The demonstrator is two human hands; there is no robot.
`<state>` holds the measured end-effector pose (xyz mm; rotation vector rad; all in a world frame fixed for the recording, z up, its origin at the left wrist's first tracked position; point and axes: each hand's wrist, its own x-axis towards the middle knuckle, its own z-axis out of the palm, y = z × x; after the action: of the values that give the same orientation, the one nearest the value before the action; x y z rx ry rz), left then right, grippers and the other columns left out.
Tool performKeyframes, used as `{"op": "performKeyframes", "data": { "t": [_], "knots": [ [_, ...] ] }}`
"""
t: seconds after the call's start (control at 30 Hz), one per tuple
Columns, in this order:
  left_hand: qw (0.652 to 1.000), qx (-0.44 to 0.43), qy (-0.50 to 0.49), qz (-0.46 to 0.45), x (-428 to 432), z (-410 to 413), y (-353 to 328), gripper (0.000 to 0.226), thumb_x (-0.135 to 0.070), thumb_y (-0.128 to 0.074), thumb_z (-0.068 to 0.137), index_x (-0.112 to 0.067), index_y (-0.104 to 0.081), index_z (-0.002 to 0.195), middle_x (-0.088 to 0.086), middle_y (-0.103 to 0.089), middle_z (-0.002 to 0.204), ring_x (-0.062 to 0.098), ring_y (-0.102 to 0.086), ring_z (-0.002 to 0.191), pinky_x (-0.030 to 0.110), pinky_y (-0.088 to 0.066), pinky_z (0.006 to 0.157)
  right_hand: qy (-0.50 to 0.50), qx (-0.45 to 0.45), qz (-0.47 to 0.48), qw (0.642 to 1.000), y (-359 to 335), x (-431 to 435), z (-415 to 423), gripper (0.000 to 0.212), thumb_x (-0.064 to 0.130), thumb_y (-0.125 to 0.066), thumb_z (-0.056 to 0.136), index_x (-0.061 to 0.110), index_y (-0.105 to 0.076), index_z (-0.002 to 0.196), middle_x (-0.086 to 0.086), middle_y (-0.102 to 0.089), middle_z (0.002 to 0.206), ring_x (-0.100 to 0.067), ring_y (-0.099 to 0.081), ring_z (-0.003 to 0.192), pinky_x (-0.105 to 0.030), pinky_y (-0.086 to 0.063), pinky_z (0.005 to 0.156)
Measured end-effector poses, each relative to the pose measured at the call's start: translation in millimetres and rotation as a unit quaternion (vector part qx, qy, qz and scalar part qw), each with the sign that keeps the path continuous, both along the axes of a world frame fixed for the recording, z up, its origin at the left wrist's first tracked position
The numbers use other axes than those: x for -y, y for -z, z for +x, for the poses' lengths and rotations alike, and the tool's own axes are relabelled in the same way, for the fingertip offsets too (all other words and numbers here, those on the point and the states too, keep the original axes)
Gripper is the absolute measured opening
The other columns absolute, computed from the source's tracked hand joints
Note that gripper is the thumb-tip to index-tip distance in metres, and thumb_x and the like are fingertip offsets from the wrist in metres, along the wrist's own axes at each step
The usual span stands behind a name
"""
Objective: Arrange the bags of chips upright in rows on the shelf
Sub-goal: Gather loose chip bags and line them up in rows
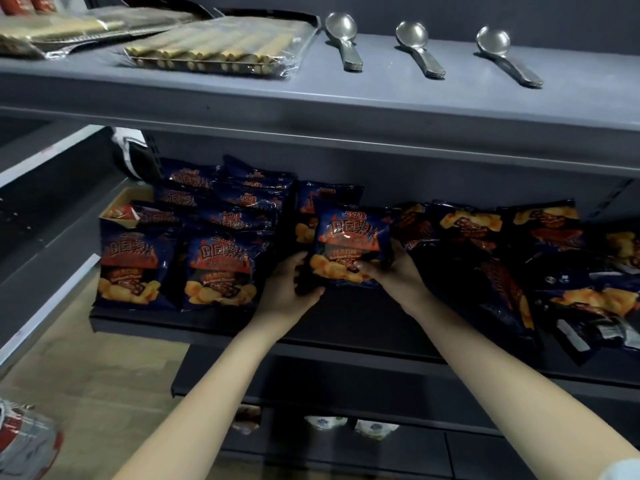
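Head view looks down on a grey shelf [346,327] where dark blue chip bags stand in upright rows [180,258] at left, while a loose heap of bags [519,265] lies at right. Between them, one chip bag [349,247] stands upright, clasped by the left hand [291,289] and right hand [391,271] at its lower corners.

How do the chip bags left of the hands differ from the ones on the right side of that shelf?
The left bags stand upright in rows, fronts facing out; the right bags lie tumbled in a loose heap. The left bags line up one behind another; the right bags overlap at odd angles, some hanging over the shelf edge. Both groups share the same dark blue pack with flame artwork, like the bag held between both hands.
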<state>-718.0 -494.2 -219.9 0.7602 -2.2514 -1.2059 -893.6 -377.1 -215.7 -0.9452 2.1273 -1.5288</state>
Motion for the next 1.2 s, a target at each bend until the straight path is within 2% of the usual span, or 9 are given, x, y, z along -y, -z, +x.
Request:
{"op": "performKeyframes", "data": {
  "t": [0.1, 0.23, 0.4, 0.6, 0.67, 0.77, 0.9, 1.03, 1.2],
  "knots": [
    [0.997, 0.028, 0.006, -0.076, 4, 4, 2, 0.057, -0.023, -0.068, 0.083, -0.023, -0.042, 0.134, -0.002, -0.042, 0.134, 0.013, -0.043, 0.123, 0.03, -0.039, 0.104, 0.016, -0.011, 0.018, 1.0, 0, 12, -6, 0.066, 0.021, -0.077, 0.076, 0.008, -0.043, 0.131, -0.003, -0.059, 0.122, -0.018, -0.055, 0.113, -0.029, -0.043, 0.094],
    [0.986, 0.073, 0.043, -0.143, 3, 12, 5, 0.047, -0.025, -0.061, 0.088, -0.022, -0.044, 0.132, -0.001, -0.038, 0.138, 0.015, -0.035, 0.129, 0.022, -0.029, 0.104, 0.02, -0.01, 0.034, 0.999, 3, 28, -6, 0.064, 0.021, -0.077, 0.076, 0.007, -0.045, 0.13, -0.003, -0.059, 0.117, -0.017, -0.057, 0.107, -0.027, -0.044, 0.087],
    [0.949, 0.154, 0.095, -0.258, -1, 19, 19, 0.047, -0.035, -0.047, 0.094, -0.02, -0.038, 0.138, 0.001, -0.03, 0.145, 0.018, -0.027, 0.134, 0.027, -0.027, 0.108, 0.018, -0.022, 0.044, 0.999, 15, 48, 2, 0.057, 0.02, -0.077, 0.075, 0.009, -0.05, 0.124, -0.003, -0.063, 0.112, -0.018, -0.059, 0.105, -0.025, -0.044, 0.083],
    [0.937, 0.192, 0.105, -0.272, -1, 20, 26, 0.048, -0.036, -0.043, 0.095, -0.019, -0.036, 0.139, 0.002, -0.029, 0.145, 0.02, -0.027, 0.133, 0.029, -0.03, 0.106, 0.062, -0.032, 0.053, 0.996, 23, 62, 14, 0.063, 0.019, -0.073, 0.078, 0.009, -0.042, 0.132, -0.007, -0.058, 0.122, -0.021, -0.054, 0.113, -0.012, -0.033, 0.075],
    [0.934, 0.192, 0.11, -0.279, 0, 21, 27, 0.047, -0.035, -0.042, 0.096, -0.018, -0.037, 0.138, 0.003, -0.032, 0.143, 0.022, -0.029, 0.132, 0.029, -0.031, 0.105, 0.078, -0.051, 0.042, 0.995, 25, 65, 17, 0.07, 0.018, -0.075, 0.076, 0.009, -0.039, 0.135, -0.006, -0.055, 0.126, -0.02, -0.051, 0.117, -0.014, -0.035, 0.083],
    [0.93, 0.198, 0.113, -0.287, 1, 22, 31, 0.045, -0.035, -0.041, 0.096, -0.017, -0.04, 0.137, 0.003, -0.035, 0.142, 0.022, -0.029, 0.131, 0.03, -0.028, 0.105, 0.104, -0.061, 0.027, 0.992, 30, 70, 21, 0.083, 0.018, -0.076, 0.074, 0.007, -0.03, 0.143, -0.012, -0.047, 0.135, -0.026, -0.045, 0.126, -0.029, -0.038, 0.102],
    [0.928, 0.2, 0.124, -0.29, 6, 20, 34, 0.044, -0.035, -0.042, 0.095, -0.016, -0.043, 0.135, 0.005, -0.038, 0.14, 0.024, -0.031, 0.131, 0.033, -0.03, 0.107, 0.106, -0.078, 0.037, 0.991, 31, 74, 22, 0.087, 0.016, -0.073, 0.079, 0.006, -0.02, 0.147, -0.016, -0.033, 0.142, -0.026, -0.032, 0.132, -0.004, -0.019, 0.089],
    [0.927, 0.188, 0.127, -0.299, 8, 16, 33, 0.043, -0.034, -0.044, 0.095, -0.016, -0.045, 0.133, 0.004, -0.04, 0.139, 0.025, -0.035, 0.128, 0.032, -0.03, 0.104, 0.111, -0.088, 0.001, 0.99, 29, 69, 27, 0.085, 0.018, -0.072, 0.078, 0.008, -0.022, 0.146, -0.013, -0.033, 0.141, -0.021, -0.032, 0.131, -0.007, -0.021, 0.095],
    [0.925, 0.153, 0.142, -0.318, 5, -5, 25, 0.043, -0.037, -0.041, 0.092, -0.016, -0.051, 0.128, 0.005, -0.046, 0.135, 0.025, -0.04, 0.125, 0.033, -0.033, 0.103, 0.144, -0.171, -0.049, 0.973, 17, 40, 27, 0.07, 0.012, -0.073, 0.077, 0.002, -0.037, 0.137, -0.016, -0.043, 0.132, -0.005, -0.033, 0.12, 0.001, -0.023, 0.097]
  ]
}}
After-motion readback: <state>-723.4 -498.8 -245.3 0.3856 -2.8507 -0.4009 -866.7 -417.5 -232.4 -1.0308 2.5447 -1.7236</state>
